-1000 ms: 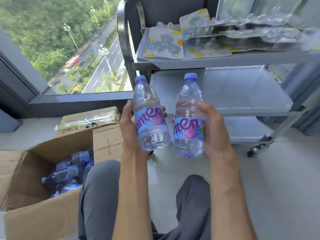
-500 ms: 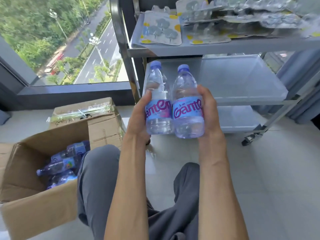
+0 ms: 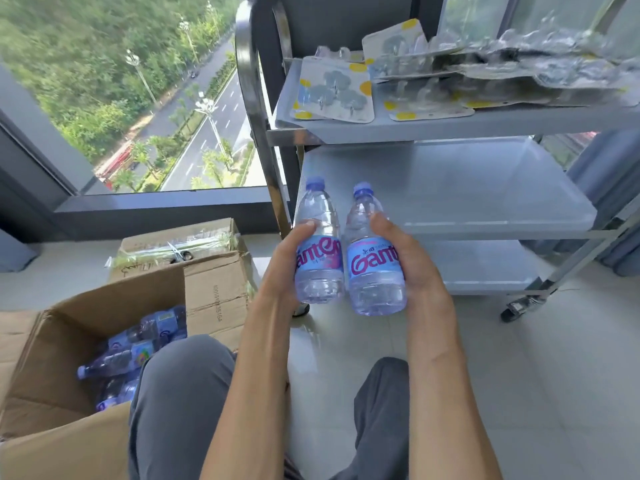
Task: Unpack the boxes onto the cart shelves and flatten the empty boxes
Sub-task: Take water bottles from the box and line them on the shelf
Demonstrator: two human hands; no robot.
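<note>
Bottles [image 3: 346, 251] upright before middle shelf [image 3: 502, 221] front edge.

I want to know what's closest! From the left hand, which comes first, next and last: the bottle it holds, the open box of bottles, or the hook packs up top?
1. Left bottle, held in the left hand.
2. Open box, lower left on the floor.
3. Hook packs, on the cart's top shelf.

**High above a tree-lined road**

Daylight fills a room with a pale tiled floor [image 3: 519, 375]. A large dark-framed window [image 3: 138, 202] overlooks a road [image 3: 214, 123], street lamps and dense green trees [image 3: 69, 64] far below.
</note>
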